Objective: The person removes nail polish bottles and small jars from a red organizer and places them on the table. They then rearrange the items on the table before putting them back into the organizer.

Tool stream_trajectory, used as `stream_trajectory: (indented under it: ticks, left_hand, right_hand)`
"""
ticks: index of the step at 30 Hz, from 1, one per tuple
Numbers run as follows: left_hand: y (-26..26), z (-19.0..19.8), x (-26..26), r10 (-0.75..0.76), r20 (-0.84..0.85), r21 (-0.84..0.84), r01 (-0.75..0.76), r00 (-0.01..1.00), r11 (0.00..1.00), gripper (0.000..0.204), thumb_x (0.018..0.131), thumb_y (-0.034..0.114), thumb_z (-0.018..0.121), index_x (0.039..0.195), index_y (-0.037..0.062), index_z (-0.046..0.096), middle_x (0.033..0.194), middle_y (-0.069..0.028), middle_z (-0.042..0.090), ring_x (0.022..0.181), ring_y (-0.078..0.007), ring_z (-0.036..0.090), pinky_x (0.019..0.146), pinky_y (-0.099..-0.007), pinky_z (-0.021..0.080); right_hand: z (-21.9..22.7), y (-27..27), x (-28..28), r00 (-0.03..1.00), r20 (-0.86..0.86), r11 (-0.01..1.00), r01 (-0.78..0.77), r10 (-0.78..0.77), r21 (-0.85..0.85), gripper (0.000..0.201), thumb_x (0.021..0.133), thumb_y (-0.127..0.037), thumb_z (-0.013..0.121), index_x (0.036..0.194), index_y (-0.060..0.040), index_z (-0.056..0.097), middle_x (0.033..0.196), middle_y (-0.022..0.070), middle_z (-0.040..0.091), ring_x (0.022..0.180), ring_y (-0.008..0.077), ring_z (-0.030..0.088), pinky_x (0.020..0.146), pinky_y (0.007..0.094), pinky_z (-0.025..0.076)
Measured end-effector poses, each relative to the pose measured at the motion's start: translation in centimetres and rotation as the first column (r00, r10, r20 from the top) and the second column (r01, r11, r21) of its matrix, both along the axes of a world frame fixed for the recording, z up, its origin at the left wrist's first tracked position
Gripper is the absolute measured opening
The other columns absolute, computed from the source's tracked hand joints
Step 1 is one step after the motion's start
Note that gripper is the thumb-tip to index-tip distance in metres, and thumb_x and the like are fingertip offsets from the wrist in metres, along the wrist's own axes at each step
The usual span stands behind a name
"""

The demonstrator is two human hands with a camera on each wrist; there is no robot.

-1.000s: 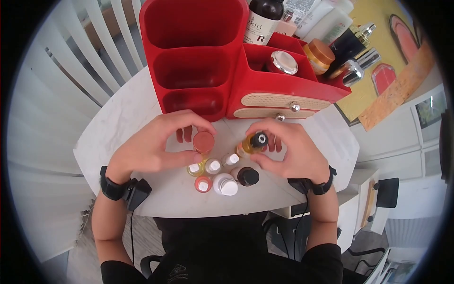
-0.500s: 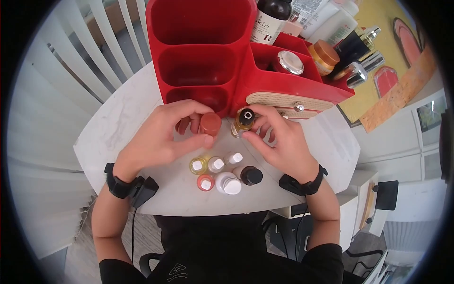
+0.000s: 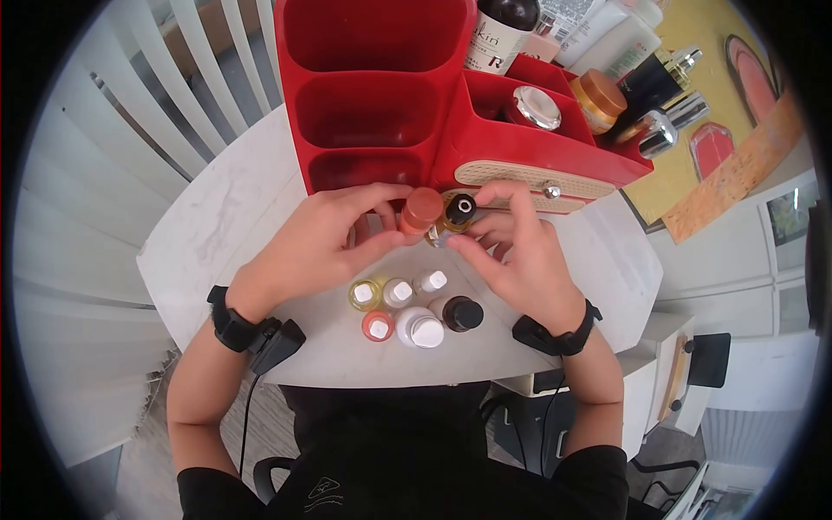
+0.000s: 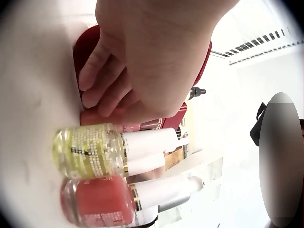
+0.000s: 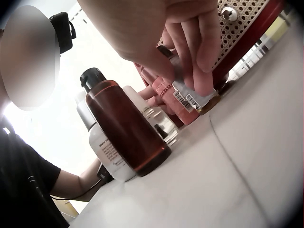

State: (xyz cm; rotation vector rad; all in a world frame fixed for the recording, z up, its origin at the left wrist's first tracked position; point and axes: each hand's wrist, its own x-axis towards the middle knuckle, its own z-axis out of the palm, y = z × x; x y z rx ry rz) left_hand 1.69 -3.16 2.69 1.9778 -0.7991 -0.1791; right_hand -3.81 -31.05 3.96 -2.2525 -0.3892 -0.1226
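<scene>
Mid-frame, pink bottle [image 3: 421,211] held between left fingers [image 3: 377,250]; black-capped glass bottle [image 3: 460,209] pinched in right fingers [image 3: 475,256], close alongside.

a tall red plastic organizer [image 3: 446,117] walled off the far side, close beyond the pink bottle with a round reddish cap [image 3: 422,213] and the small glass bottle with a black cap [image 3: 458,213], which left hardly any gap between them. nearer, six upright, mostly white-capped bottles [image 3: 419,328] blocked low passage; either side of them, the white marbled tabletop [image 3: 212,195] offered a way round.
</scene>
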Motion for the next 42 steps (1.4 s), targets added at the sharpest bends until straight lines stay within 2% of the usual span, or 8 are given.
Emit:
stream_trajectory:
  ticks: [9, 18, 24, 27, 29, 32, 38, 42]
  left_hand:
    - [0.5, 0.1, 0.1, -0.018, -0.042, 0.082, 0.022, 0.999, 0.996, 0.045, 0.103, 0.012, 0.078, 0.146, 0.0047, 0.066, 0.097, -0.0021, 0.078, 0.072, -0.0118, 0.065, 0.068, -0.0295, 0.053]
    - [-0.2, -0.8, 0.3, 0.014, 0.108, 0.153, -0.031, 0.994, 0.988, 0.035, 0.102, 0.021, 0.082, 0.129, 0.0041, 0.070, 0.085, -0.0085, 0.075, 0.066, -0.0234, 0.067, 0.065, -0.0337, 0.053]
    - [-0.6, -1.4, 0.2, 0.041, 0.149, 0.083, -0.054, 0.988, 0.995, 0.038, 0.102, 0.029, 0.081, 0.131, 0.0062, 0.069, 0.087, -0.0110, 0.077, 0.074, -0.0320, 0.075, 0.068, -0.0406, 0.056]
    - [-0.5, 0.1, -0.5, 0.073, 0.081, 0.126, -0.083, 0.994, 0.989, 0.038, 0.102, 0.025, 0.080, 0.134, 0.0076, 0.068, 0.089, -0.0112, 0.079, 0.076, -0.0304, 0.075, 0.070, -0.0391, 0.056]
    - [0.2, 0.6, -0.7, 0.088, -0.010, 0.063, -0.088, 0.996, 0.994, 0.039, 0.102, 0.012, 0.078, 0.139, 0.0069, 0.067, 0.086, -0.0039, 0.074, 0.066, -0.0136, 0.064, 0.064, -0.0305, 0.048]
    - [1.5, 1.8, -0.3, 0.046, -0.089, 0.114, -0.036, 0.995, 0.993, 0.027, 0.102, 0.005, 0.072, 0.129, 0.0065, 0.072, 0.081, 0.0000, 0.067, 0.066, -0.0084, 0.055, 0.063, -0.0281, 0.042]
    - [3.6, 3.4, 0.0, -0.186, -0.249, 0.090, 0.214, 0.950, 0.973, 0.023, 0.092, 0.003, 0.069, 0.110, 0.0059, 0.082, 0.078, 0.0030, 0.064, 0.065, -0.0068, 0.048, 0.061, -0.0256, 0.036]
    - [4.5, 4.7, -0.1, -0.279, -0.363, 0.080, 0.328, 0.889, 0.941, 0.034, 0.088, 0.005, 0.070, 0.119, 0.0079, 0.082, 0.079, 0.0036, 0.066, 0.064, -0.0064, 0.049, 0.060, -0.0248, 0.035]
  right_hand:
    - [-0.9, 0.3, 0.0, 0.998, -0.047, 0.999, -0.035, 0.036, 0.017, 0.045, 0.098, -0.011, 0.083, 0.125, -0.0088, 0.047, 0.097, 0.0113, 0.085, 0.077, 0.0272, 0.081, 0.063, 0.0355, 0.061]
    - [0.6, -1.1, 0.0, 0.978, 0.096, 0.976, -0.196, 0.187, 0.092, 0.026, 0.096, -0.003, 0.081, 0.116, -0.0077, 0.067, 0.094, 0.0048, 0.073, 0.076, 0.0148, 0.072, 0.060, 0.0295, 0.052]
    - [1.0, -0.9, 0.2, 0.896, -0.129, 0.904, -0.412, 0.425, 0.115, 0.038, 0.094, 0.005, 0.080, 0.128, -0.0105, 0.082, 0.097, 0.0045, 0.075, 0.073, 0.0115, 0.062, 0.066, 0.0273, 0.048]
    - [0.8, -1.0, 0.5, 0.880, -0.185, 0.899, -0.425, 0.438, 0.109, 0.036, 0.094, 0.006, 0.080, 0.127, -0.0087, 0.083, 0.096, 0.0043, 0.075, 0.075, 0.0115, 0.063, 0.066, 0.0267, 0.048]
    - [0.0, -1.2, 0.7, 0.874, -0.132, 0.883, -0.454, 0.468, 0.122, 0.034, 0.095, 0.006, 0.081, 0.126, -0.0075, 0.082, 0.095, 0.0034, 0.076, 0.075, 0.0105, 0.065, 0.066, 0.0264, 0.049]
    - [-0.2, -1.1, 0.6, 0.880, -0.132, 0.887, -0.436, 0.455, 0.150, 0.034, 0.095, 0.005, 0.082, 0.126, -0.0063, 0.081, 0.095, 0.0024, 0.076, 0.075, 0.0090, 0.066, 0.066, 0.0262, 0.050]
    - [0.9, -2.1, 0.5, 0.933, -0.175, 0.948, -0.302, 0.315, 0.095, 0.026, 0.095, -0.009, 0.083, 0.120, -0.0095, 0.076, 0.082, 0.0033, 0.076, 0.065, 0.0135, 0.066, 0.062, 0.0292, 0.049]
    - [1.5, -2.9, 0.6, 0.971, -0.086, 0.974, -0.227, 0.224, -0.022, 0.026, 0.093, -0.008, 0.081, 0.117, -0.0100, 0.074, 0.079, 0.0032, 0.076, 0.067, 0.0161, 0.071, 0.064, 0.0293, 0.054]
